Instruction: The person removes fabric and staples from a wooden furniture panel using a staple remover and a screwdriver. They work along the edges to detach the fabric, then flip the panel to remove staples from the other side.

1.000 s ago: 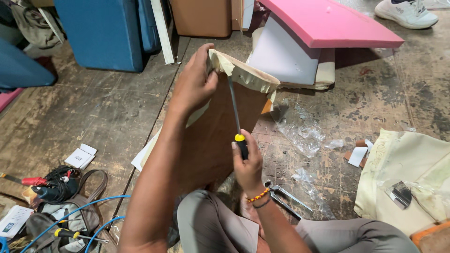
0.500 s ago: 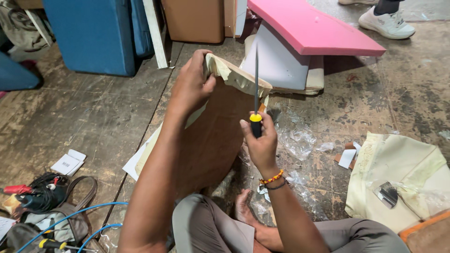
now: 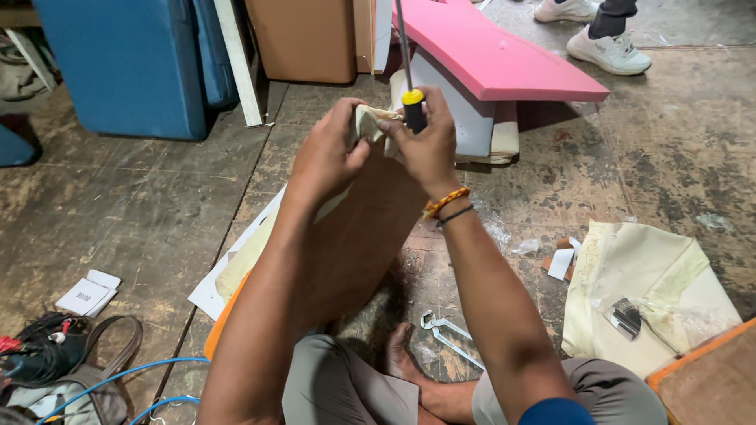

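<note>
The cover's edge [image 3: 370,122] is gripped by the left hand [image 3: 331,153] and the raised screwdriver [image 3: 411,106] by the right hand [image 3: 429,145]; careful prying seems needed.

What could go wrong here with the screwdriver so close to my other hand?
1. The right hand holds the screwdriver upright right beside the left hand, which grips the top of the brown padded panel; a slip could jab those fingers.
2. The panel stands tilted on the floor, steadied only by the hands, so it might twist or tip.
3. A bare foot lies next to the metal tool on the floor; shifting could hurt it.
</note>
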